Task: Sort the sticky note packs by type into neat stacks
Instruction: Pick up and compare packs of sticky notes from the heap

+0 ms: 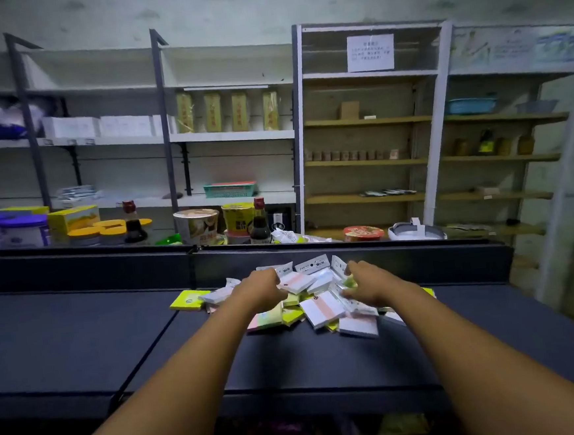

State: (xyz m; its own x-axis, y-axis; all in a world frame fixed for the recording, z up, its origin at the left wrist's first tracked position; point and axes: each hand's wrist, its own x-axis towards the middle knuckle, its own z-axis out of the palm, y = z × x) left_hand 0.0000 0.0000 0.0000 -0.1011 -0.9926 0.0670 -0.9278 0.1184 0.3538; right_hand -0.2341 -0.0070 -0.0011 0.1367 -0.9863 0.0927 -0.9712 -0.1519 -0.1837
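White and yellow sticky note packs [320, 304] lie heaped under both hands.

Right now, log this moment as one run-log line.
stage: sorting not started | sticky note packs: one mixed heap on dark counter | left hand: on heap | right hand: on heap, grip unclear | stacks: none
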